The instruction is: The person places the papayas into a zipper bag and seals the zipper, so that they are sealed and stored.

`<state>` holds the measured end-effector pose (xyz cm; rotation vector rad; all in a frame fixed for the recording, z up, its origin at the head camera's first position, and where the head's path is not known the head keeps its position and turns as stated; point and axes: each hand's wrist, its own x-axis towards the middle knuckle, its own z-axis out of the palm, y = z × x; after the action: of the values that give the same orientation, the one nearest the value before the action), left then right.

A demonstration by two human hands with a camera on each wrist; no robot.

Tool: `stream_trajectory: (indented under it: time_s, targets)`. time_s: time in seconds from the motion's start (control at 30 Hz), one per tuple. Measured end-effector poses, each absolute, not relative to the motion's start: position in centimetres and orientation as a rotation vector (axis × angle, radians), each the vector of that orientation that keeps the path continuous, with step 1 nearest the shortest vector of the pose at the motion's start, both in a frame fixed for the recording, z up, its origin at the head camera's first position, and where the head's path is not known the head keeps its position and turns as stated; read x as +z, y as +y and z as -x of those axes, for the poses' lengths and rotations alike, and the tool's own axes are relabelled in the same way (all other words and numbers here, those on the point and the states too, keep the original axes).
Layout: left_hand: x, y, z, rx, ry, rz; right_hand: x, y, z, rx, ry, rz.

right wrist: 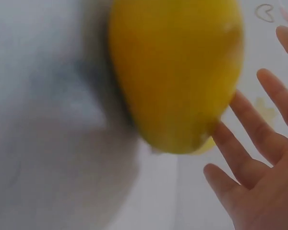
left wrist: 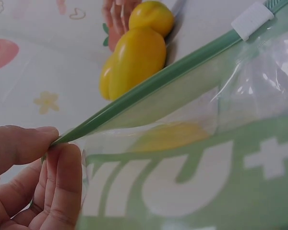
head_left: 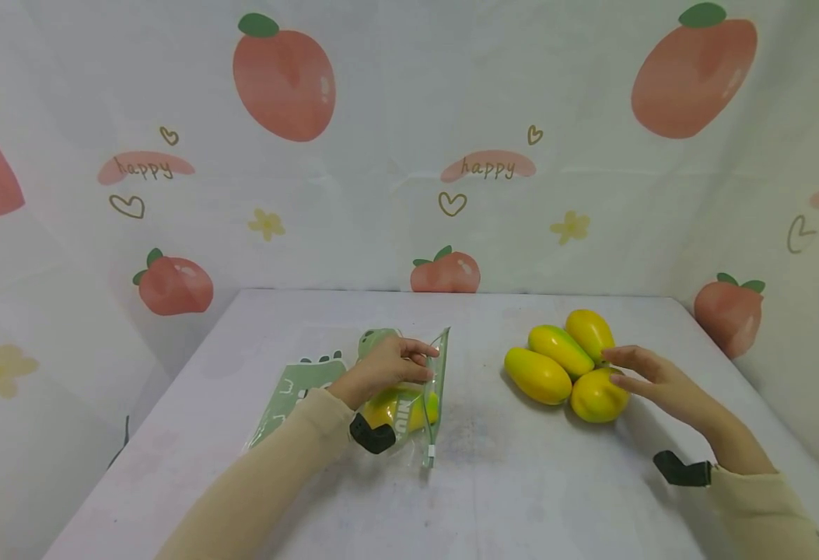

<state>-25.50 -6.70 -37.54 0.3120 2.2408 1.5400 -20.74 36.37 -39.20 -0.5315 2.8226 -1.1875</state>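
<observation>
My left hand (head_left: 390, 364) pinches the green zip edge of a clear plastic slider bag (head_left: 295, 395) between thumb and fingers. In the left wrist view, that zip edge (left wrist: 149, 88) runs diagonally, with a white slider (left wrist: 252, 20) near its far end. Inside the bag lies a yellow mango (head_left: 379, 409), partly hidden by the green print and white letters. My right hand (head_left: 675, 390), fingers spread, reaches beside a group of yellow mangoes (head_left: 538, 376). The closest mango (head_left: 600, 396) is by its fingertips; the right wrist view shows this mango (right wrist: 177, 72) large, but whether they touch is unclear.
A white table (head_left: 493, 498) lies under everything, its back edge meeting a cloth backdrop (head_left: 374, 218) printed with peaches, hearts and flowers. Bare tabletop separates the bag from the mangoes. A thin dark cord (head_left: 124, 442) hangs at the table's left edge.
</observation>
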Motion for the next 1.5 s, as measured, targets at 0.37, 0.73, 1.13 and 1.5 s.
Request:
stream_trajectory:
  time_s: [0.37, 0.73, 1.13, 1.5]
  targets:
    - [-37.6, -6.8, 25.6, 1.538, 2.242, -0.309, -40.1, 36.5, 20.8, -1.11, 2.785, 0.425]
    - [-37.8, -6.8, 25.6, 1.557, 2.229, -0.31, -40.7, 37.3, 20.5, -1.066, 2.788, 0.497]
    - [-37.7, -6.8, 25.5, 1.548, 2.235, -0.292, -40.9, 37.3, 20.1, -1.038, 2.704, 0.487]
    - [-37.5, -7.0, 25.4, 1.526, 2.253, -0.303, -41.1, 36.9, 20.2, -1.058, 2.687, 0.497]
